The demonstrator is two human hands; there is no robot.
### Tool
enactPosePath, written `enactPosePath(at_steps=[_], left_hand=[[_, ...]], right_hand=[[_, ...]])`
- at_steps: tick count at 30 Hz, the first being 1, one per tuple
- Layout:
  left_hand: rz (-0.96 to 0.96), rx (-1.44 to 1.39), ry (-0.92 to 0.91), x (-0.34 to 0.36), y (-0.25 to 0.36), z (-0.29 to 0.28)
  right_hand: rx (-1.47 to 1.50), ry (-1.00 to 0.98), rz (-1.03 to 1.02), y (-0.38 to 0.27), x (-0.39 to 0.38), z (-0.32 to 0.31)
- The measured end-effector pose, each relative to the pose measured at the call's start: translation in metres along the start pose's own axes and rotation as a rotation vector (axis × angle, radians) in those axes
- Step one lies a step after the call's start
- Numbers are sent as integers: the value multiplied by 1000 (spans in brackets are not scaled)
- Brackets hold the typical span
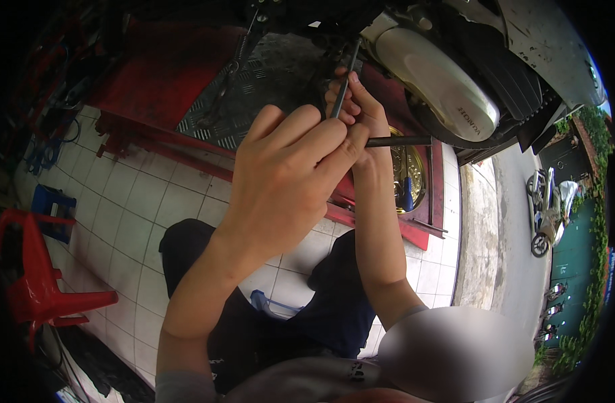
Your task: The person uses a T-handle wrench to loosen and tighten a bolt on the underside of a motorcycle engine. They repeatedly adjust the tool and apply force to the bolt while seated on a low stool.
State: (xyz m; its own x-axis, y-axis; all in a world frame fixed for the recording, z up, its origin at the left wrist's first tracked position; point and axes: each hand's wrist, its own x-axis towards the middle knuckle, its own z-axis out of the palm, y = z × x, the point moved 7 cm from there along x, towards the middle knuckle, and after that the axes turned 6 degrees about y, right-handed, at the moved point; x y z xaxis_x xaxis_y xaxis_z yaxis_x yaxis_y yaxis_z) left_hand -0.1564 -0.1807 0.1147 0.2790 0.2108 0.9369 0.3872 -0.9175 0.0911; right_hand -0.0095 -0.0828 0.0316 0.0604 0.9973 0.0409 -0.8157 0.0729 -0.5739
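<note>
My left hand [287, 168] shows its back, with the fingers closed round the handle of a dark metal wrench [401, 141]. A bar of this handle sticks out to the right of the fist; whatever lies inside the grip is hidden. From there the slim shaft rises toward the underside of a motorbike [435, 74], where its tip is hard to make out. My right hand [361, 104] is just beyond, thumb and fingers pinching the shaft. Beside the hands is the bike's silver engine-side cover.
Under the bike is a red work stand [166, 67] with a patterned metal plate [230, 101]. A round golden tray [420, 176] holds a blue-handled screwdriver [407, 195]. A red plastic chair [39, 269] and blue box [52, 211] stand left on white tiles. Another motorbike [548, 208] is outside.
</note>
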Motion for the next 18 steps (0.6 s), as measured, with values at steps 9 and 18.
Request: enactPosePath(at_steps=[9,18], left_hand=[[-131,-621,-95,-5,-8,12],[-943,-2282,-394,-36,-5,96]], right_hand=[[-188,6,148,10,-18,-5],[-322,38,267,25,-60,-30]])
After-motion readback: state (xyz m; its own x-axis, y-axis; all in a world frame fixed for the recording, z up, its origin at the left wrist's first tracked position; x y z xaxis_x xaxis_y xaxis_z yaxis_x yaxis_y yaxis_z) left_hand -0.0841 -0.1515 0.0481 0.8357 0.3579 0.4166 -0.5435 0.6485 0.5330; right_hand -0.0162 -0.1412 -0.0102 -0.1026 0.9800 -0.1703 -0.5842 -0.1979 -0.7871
